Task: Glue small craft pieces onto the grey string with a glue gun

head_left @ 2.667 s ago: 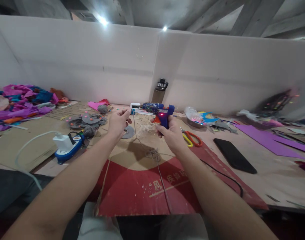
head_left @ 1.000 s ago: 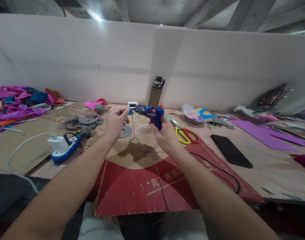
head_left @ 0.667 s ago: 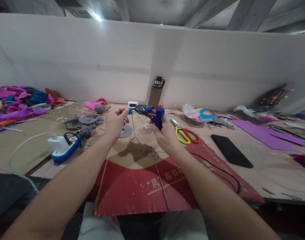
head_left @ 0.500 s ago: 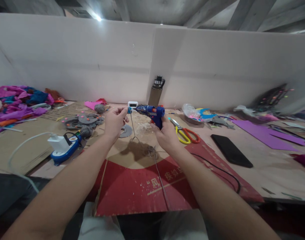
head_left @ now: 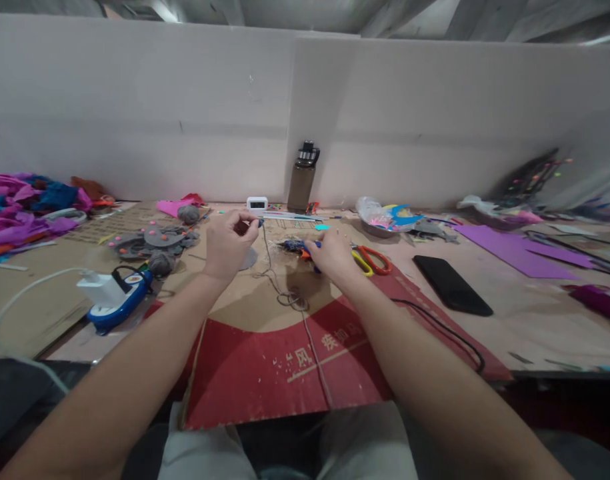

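Note:
My left hand (head_left: 229, 245) is raised over the cardboard (head_left: 255, 303), thumb and fingertips pinching a small dark-blue piece (head_left: 261, 222). Grey yarn (head_left: 269, 250) hangs from that piece and runs in loose loops down the cardboard to its front edge. Low over the board, my right hand (head_left: 335, 253) is closed around a blue hot glue gun (head_left: 293, 246), whose nozzle points left. The hand covers most of its body. Scissors (head_left: 373, 260) with red and yellow handles lie just right of this hand, and a grey disc (head_left: 248, 259) lies beneath my left hand.
A blue power strip (head_left: 119, 303) with a white plug and grey felt pieces (head_left: 149, 241) are at the left. A dark bottle (head_left: 301, 183) and a small white display (head_left: 257, 204) stand at the back. A phone (head_left: 452, 285) and purple sheets (head_left: 515, 250) lie at the right.
My right hand has brought the glue gun down from beside the blue piece to the cardboard. My left hand still pinches the piece. The view has tilted down slightly.

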Demonstrator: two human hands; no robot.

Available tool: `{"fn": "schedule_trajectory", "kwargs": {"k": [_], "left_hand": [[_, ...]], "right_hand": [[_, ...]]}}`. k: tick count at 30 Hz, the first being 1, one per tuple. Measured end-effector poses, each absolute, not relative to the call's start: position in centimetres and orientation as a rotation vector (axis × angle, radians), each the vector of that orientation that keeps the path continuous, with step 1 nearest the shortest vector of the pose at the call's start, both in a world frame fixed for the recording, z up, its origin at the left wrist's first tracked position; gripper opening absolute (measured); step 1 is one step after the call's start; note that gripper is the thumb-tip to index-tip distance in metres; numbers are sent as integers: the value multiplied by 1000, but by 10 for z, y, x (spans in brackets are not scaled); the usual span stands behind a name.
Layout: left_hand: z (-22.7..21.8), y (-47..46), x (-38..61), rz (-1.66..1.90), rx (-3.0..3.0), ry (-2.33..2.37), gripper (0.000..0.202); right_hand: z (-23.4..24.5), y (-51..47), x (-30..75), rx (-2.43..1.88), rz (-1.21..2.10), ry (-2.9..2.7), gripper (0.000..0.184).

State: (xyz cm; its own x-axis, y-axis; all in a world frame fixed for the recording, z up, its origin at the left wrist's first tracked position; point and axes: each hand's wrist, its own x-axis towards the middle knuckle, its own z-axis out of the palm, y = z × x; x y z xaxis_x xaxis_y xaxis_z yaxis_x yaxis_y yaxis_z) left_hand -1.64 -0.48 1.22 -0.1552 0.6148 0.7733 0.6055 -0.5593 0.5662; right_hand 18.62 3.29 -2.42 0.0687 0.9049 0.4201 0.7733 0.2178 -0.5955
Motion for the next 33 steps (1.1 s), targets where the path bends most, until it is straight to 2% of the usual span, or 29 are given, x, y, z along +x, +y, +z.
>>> {"fn": "schedule_trajectory", "kwargs": {"k": [2, 6, 9, 12, 16, 33], "left_hand": [[11, -6, -13, 1883, 2145, 1452, 6], [9, -9, -7, 1847, 2304, 1405, 8], [10, -12, -4, 1811, 2236, 1415, 7], [11, -15, 0, 1723, 1976, 1383, 8], [10, -14, 5, 1629, 1672, 1239, 12], [7, -14, 10, 1549, 1456, 1056, 12]], "right_hand": [[-16, 24, 175, -1388, 352, -1636, 21], [-7, 6, 142, -789, 930, -1519, 28], [-7, 1, 130, -700, 1150, -1458, 26], [-8, 0, 134, -787, 979, -1510, 13], [-6, -1, 142, -852, 783, -1556, 12], [-2, 4, 151, -921, 770, -1484, 20]]}}
